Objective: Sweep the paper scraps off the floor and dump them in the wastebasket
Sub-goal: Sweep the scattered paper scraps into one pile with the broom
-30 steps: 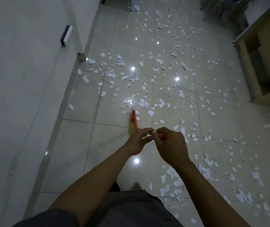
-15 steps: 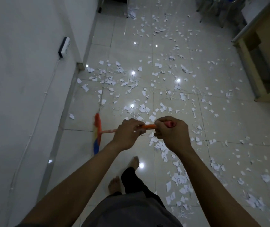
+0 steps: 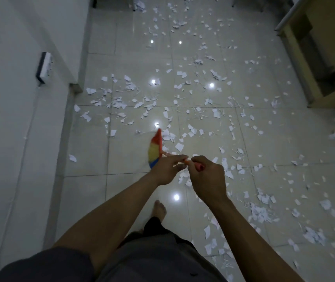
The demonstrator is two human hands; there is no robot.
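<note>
Paper scraps (image 3: 179, 147) everywhere on the tile floor (image 3: 93, 200), thickest across the middle and down the right side, and just a few by the left wall (image 3: 10, 139). A wooden desk (image 3: 325, 58) crowds the far right corner. Both arms are out front. The right hand (image 3: 207, 178) is fisted round the broom (image 3: 154, 149) handle's end, and the left hand (image 3: 165, 169) just ahead pinches it with stretched fingers. The blurry bristle head is mid-floor.
</note>
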